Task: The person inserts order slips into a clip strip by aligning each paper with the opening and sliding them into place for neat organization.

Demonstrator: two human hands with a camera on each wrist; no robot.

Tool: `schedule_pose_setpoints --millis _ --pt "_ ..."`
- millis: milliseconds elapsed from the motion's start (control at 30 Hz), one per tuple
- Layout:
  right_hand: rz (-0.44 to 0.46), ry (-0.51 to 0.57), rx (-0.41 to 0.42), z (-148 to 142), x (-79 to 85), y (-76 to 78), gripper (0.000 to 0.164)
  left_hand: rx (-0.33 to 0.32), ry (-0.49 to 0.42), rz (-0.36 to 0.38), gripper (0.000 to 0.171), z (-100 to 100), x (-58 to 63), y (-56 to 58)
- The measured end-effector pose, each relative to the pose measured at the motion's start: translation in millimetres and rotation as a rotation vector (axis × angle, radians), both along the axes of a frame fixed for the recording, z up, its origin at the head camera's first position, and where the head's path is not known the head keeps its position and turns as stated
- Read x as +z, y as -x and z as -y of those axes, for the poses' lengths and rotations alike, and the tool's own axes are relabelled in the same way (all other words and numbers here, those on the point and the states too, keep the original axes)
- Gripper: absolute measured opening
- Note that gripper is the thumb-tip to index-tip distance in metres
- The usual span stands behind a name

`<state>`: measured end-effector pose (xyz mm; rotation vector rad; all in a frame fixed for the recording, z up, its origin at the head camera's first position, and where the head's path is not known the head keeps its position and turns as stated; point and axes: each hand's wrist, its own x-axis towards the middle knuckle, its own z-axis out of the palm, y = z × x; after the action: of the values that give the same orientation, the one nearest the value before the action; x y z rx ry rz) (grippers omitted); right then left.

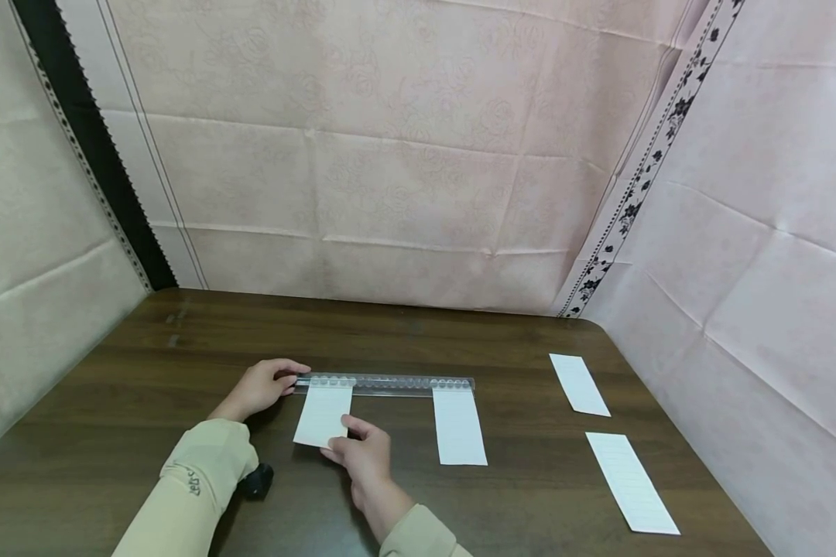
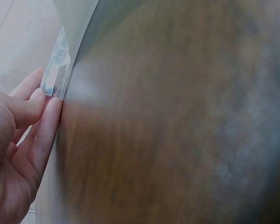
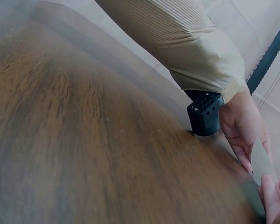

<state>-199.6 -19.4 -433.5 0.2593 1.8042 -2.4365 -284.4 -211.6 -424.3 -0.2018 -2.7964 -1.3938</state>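
Note:
A long clear plastic strip [image 1: 393, 384] with a row of rounded shapes along it lies across the table. My left hand [image 1: 265, 385] is at its left end, and in the left wrist view the thumb and fingers pinch that end of the strip [image 2: 58, 70]. A white paper card [image 1: 323, 414] has its top edge at the strip's left part. With thumb and fingers, my right hand [image 1: 368, 463] pinches the card's lower right corner; in the right wrist view the card [image 3: 262, 161] stands tilted. Another white card [image 1: 458, 425] hangs from the strip's right end toward me.
Two more white cards, an upper one [image 1: 580, 384] and a lower, faintly lined one [image 1: 632, 483], lie at the right of the brown wooden table [image 1: 515, 510]. Pale patterned cloth [image 1: 404, 170] surrounds the table. A black device [image 3: 205, 114] sits under the left wrist.

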Motion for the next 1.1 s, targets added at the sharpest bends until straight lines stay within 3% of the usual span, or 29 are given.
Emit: schedule_pose_setpoints --millis 1100 --pt "-0.019 -0.032 0.005 -18.9 -2.1 0.1 0.046 0.004 0.001 0.011 0.026 -0.7 0.3 -1.2"
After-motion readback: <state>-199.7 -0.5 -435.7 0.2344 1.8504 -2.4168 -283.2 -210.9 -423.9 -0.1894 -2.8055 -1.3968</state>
